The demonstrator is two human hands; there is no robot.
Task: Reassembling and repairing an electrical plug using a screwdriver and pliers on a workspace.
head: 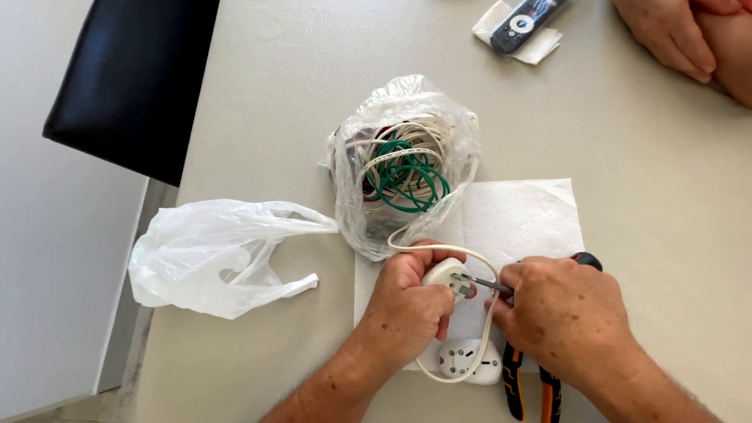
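My left hand [403, 301] grips a white electrical plug [445, 273] whose white cord [439, 249] loops up toward a clear plastic bag. My right hand [564, 317] holds a screwdriver [487, 284] with a red and black handle [587, 259], its metal tip touching the plug. Both hands rest over a white paper towel [521, 215]. A white socket adapter [468, 361] lies on the towel just below my hands.
A clear bag [407, 157] holds several coiled green and white wires. An empty white plastic bag [211, 254] lies at the left. Orange-handled pliers [529, 392] lie at the bottom. Far right, another person's hands [689, 35] rest beside a remote control [526, 23] on a napkin. A black chair [133, 78] stands at the left.
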